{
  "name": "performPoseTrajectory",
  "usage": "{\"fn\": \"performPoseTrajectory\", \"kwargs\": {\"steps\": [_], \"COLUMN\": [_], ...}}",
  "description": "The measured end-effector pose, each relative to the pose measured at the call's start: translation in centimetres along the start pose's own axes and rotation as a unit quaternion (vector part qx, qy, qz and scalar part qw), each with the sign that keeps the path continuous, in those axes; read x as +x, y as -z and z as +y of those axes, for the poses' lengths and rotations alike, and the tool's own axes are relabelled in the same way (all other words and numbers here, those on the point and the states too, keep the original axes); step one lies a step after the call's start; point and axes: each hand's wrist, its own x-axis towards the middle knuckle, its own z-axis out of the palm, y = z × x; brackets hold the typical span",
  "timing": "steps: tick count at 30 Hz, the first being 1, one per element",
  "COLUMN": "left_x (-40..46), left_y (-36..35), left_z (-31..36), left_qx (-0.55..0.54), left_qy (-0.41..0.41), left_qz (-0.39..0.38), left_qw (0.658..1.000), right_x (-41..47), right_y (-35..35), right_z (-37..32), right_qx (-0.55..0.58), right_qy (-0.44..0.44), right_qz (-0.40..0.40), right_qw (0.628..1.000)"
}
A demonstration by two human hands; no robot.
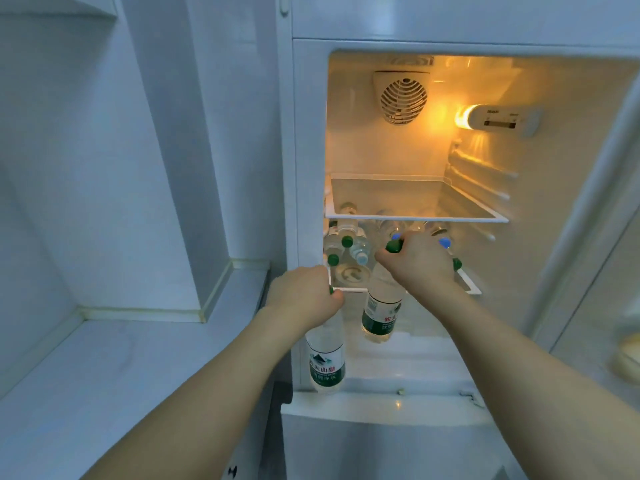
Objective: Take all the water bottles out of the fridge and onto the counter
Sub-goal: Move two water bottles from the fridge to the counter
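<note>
My left hand [304, 297] grips the top of a clear water bottle with a green label [325, 362], which hangs in front of the open fridge's left edge. My right hand [417, 261] grips the neck of a second green-labelled bottle [381, 315], its green cap [394, 244] sticking out above my fingers. Several more bottles with green and blue caps [346, 242] lie on the lower glass shelf [472, 284] behind my hands, partly hidden.
The fridge's upper glass shelf [415, 216] holds nothing. A white counter [121, 368] lies to the left below a wall recess. The fridge door [595, 271] stands open at the right. The interior lamp [464, 116] glows orange.
</note>
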Motion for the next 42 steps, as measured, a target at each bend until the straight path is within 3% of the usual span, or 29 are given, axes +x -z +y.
{"fn": "performPoseTrajectory", "kwargs": {"steps": [10, 18, 28, 35, 42], "left_x": [-12.0, -19.6, -29.7, -39.7, -49.6], "left_y": [4.2, 7.5, 10.9, 13.2, 15.6], "left_z": [-6.0, -9.8, -12.2, -11.6, -10.2], "left_qx": [-0.02, -0.009, 0.006, 0.069, 0.113], "left_qy": [0.127, 0.281, 0.463, 0.567, 0.634], "left_qz": [0.068, 0.111, 0.185, 0.218, 0.262], "left_qw": [0.989, 0.953, 0.867, 0.791, 0.719], "right_x": [-9.6, -15.0, -20.9, -28.9, -37.9], "right_y": [0.3, -0.6, -1.9, -1.8, 0.8], "right_z": [-7.0, -13.7, -21.9, -27.1, -30.8], "right_qx": [0.068, 0.103, 0.189, 0.223, 0.253], "right_qy": [-0.003, 0.131, 0.293, 0.39, 0.466], "right_qz": [-0.167, -0.228, -0.283, -0.368, -0.393], "right_qw": [0.984, 0.959, 0.894, 0.814, 0.751]}}
